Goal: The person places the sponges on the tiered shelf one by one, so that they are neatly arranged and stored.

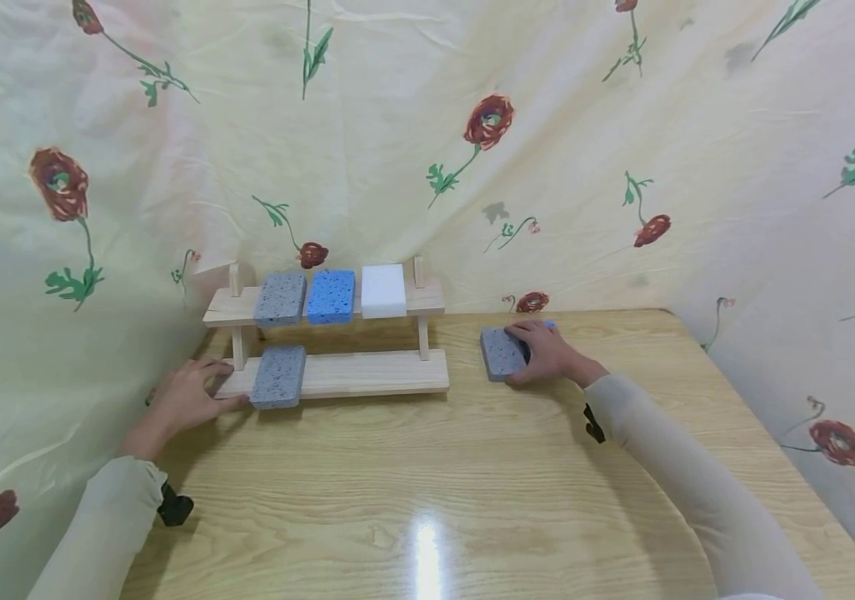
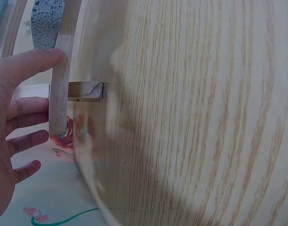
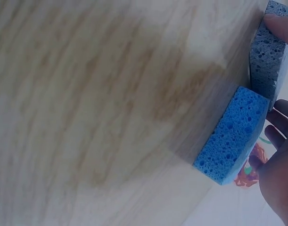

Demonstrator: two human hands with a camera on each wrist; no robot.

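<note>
A small two-tier wooden rack (image 1: 367, 375) stands at the back left of the table. My left hand (image 1: 186, 398) holds the left end of its lower board, with the thumb (image 2: 37, 66) on the front edge and fingertips behind. A speckled grey sponge (image 1: 279, 377) lies on that board, close to my left thumb. Right of the rack, my right hand (image 1: 543, 354) grips another grey sponge (image 1: 501, 354) between thumb and fingers. Beside it on the table, mostly hidden by the hand in the head view, is a blue sponge (image 3: 232, 134).
On the upper board sit a grey sponge (image 1: 281, 298), a blue sponge (image 1: 332, 297) and a white sponge (image 1: 383, 292) in a row. Flowered cloth (image 1: 397, 167) hangs behind and along the sides of the wooden table (image 1: 367, 483).
</note>
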